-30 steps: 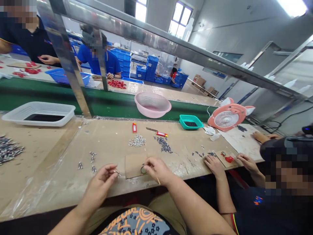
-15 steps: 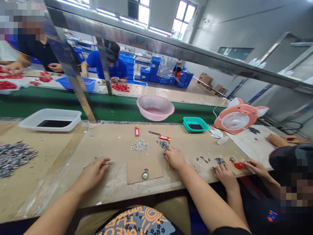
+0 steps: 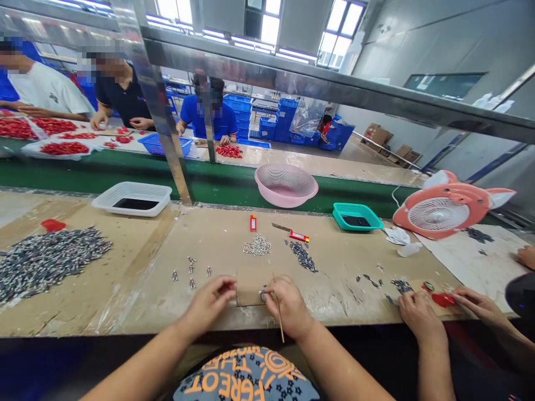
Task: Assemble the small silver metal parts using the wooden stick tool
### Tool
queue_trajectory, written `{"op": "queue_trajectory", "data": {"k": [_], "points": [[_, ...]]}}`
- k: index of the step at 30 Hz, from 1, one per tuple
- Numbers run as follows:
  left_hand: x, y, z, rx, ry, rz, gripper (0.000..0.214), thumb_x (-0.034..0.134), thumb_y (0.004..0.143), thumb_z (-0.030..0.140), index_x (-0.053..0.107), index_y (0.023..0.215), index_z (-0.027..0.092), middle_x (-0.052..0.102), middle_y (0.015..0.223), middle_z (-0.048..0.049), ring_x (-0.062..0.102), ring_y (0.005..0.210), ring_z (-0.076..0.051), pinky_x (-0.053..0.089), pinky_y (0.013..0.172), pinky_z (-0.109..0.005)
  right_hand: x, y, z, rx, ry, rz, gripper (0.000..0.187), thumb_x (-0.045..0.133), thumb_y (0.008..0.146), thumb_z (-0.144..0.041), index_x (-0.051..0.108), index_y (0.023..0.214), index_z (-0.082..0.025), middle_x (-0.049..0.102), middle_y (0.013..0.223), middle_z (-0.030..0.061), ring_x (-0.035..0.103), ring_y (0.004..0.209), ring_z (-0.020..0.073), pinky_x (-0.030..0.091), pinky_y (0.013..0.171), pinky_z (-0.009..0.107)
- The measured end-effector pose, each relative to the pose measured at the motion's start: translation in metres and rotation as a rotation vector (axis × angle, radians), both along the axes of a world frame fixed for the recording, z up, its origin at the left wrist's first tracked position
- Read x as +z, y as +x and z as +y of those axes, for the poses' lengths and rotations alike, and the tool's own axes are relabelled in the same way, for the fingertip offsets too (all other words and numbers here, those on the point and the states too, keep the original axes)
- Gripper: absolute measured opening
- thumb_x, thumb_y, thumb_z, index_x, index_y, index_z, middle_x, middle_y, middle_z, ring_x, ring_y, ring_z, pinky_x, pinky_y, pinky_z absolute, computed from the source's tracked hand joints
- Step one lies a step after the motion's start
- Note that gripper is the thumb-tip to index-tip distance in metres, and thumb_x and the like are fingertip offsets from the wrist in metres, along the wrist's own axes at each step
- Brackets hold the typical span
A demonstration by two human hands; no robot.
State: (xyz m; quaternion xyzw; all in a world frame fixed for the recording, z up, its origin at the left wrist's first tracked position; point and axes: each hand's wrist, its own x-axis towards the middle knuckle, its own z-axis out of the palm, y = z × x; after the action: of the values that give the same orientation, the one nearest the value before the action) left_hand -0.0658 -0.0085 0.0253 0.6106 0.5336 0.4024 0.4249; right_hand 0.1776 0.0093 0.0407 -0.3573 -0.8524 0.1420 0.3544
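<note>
From the head camera, we see the right hand with its thumb and fingers drawn together, holding a thin, straight, light-brown wooden stick that runs across the fingers, its lower end sticking out towards the body. The fingertips are right at a small, round, dark-rimmed cap, which sits at their left side and is partly hidden by them, over a flat, rectangular, brown cardboard sheet. We cannot tell whether the tips also pinch some tiny piece there.

Our left hand is half curled, thumb and fingers close together by the left edge of the cardboard; we cannot tell whether anything is between them.

Beyond the cardboard we have a loose heap of small whitish pieces and, to its right, a heap of small dark-grey pieces. Left of our left hand, a few small silvery-dark clusters stand apart from the fingers
</note>
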Motion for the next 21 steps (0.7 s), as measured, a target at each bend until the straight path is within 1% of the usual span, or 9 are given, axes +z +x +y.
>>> {"op": "queue_trajectory", "data": {"k": [1,2,4,7,10,12,16,18,21], "points": [[-0.001,0.016,-0.011,-0.029,-0.074,-0.186,0.023,0.06,0.08,0.029,0.058,0.102,0.022,0.064,0.092,-0.0049,0.058,0.089,-0.021,0.045,0.081,-0.034,0.0,-0.007,-0.008,0.015,-0.009,0.009,0.009,0.052,0.083,-0.011,0.055,0.086,-0.019,0.059,0.08,0.0045,0.052,0.082,0.0191,0.044,0.078,0.035],[-0.002,0.03,-0.021,-0.035,-0.135,-0.343,0.024,0.063,0.078,0.029,0.058,0.1,0.022,0.063,0.089,-0.0034,0.058,0.087,-0.019,0.045,0.079,-0.031,0.001,-0.012,-0.014,0.019,-0.013,0.014,0.009,0.052,0.083,-0.011,0.054,0.085,-0.019,0.058,0.08,0.0045,0.052,0.083,0.0193,0.044,0.078,0.035],[-0.003,0.052,-0.034,-0.01,-0.213,-0.566,0.019,0.066,0.077,0.028,0.059,0.093,0.021,0.062,0.084,-0.0015,0.056,0.084,-0.016,0.044,0.077,-0.027,0.001,-0.019,-0.023,0.018,-0.013,0.02,0.008,0.052,0.083,-0.011,0.053,0.084,-0.019,0.057,0.08,0.0046,0.052,0.082,0.0194,0.044,0.078,0.036],[-0.004,0.064,-0.039,0.051,-0.314,-0.816,0.017,0.07,0.075,0.024,0.062,0.089,0.02,0.061,0.08,0.0006,0.054,0.075,-0.012,0.042,0.072,-0.023,-0.001,-0.022,-0.03,0.038,-0.003,0.036,0.01,0.051,0.084,-0.01,0.052,0.084,-0.02,0.056,0.079,0.0039,0.051,0.08,0.0187,0.044,0.079,0.036],[-0.006,0.066,-0.038,0.022,-0.439,-1.017,0.02,0.072,0.072,0.022,0.063,0.089,0.018,0.06,0.074,0.0016,0.052,0.064,-0.009,0.042,0.065,-0.022,-0.004,-0.022,-0.035,0.049,0.005,0.051,0.011,0.051,0.084,-0.009,0.051,0.083,-0.02,0.056,0.079,0.0037,0.051,0.081,0.0183,0.044,0.08,0.037],[-0.006,0.066,-0.038,-0.004,-0.476,-1.061,0.018,0.073,0.071,0.022,0.064,0.085,0.016,0.06,0.072,0.0011,0.051,0.062,-0.008,0.042,0.064,-0.022,-0.005,-0.021,-0.037,0.052,0.004,0.053,0.011,0.052,0.084,-0.009,0.052,0.084,-0.02,0.056,0.079,0.0037,0.051,0.081,0.0182,0.045,0.078,0.036],[-0.007,0.065,-0.041,-0.018,-0.477,-1.052,0.013,0.073,0.072,0.021,0.064,0.08,0.015,0.06,0.07,0.0001,0.052,0.062,-0.009,0.041,0.064,-0.023,-0.005,-0.019,-0.038,0.102,-0.033,0.074,0.012,0.052,0.084,-0.01,0.055,0.088,-0.021,0.059,0.08,0.0037,0.052,0.081,0.0182,0.045,0.08,0.036],[-0.006,0.061,-0.041,-0.012,-0.461,-1.021,0.011,0.071,0.074,0.02,0.064,0.08,0.015,0.059,0.069,0.0006,0.051,0.063,-0.009,0.041,0.064,-0.022,-0.005,-0.013,-0.036,0.11,-0.086,0.104,0.016,0.049,0.086,-0.01,0.057,0.095,-0.021,0.061,0.085,0.0046,0.053,0.086,0.0186,0.045,0.083,0.037],[-0.007,0.053,-0.038,0.056,-0.42,-0.956,0.009,0.068,0.076,0.021,0.064,0.083,0.017,0.057,0.069,0.0019,0.051,0.066,-0.009,0.04,0.065,-0.021,-0.007,0.002,-0.029,0.049,-0.212,0.166,0.025,0.043,0.09,-0.013,0.058,0.108,-0.022,0.064,0.09,0.0053,0.055,0.091,0.0188,0.045,0.083,0.036]]}}
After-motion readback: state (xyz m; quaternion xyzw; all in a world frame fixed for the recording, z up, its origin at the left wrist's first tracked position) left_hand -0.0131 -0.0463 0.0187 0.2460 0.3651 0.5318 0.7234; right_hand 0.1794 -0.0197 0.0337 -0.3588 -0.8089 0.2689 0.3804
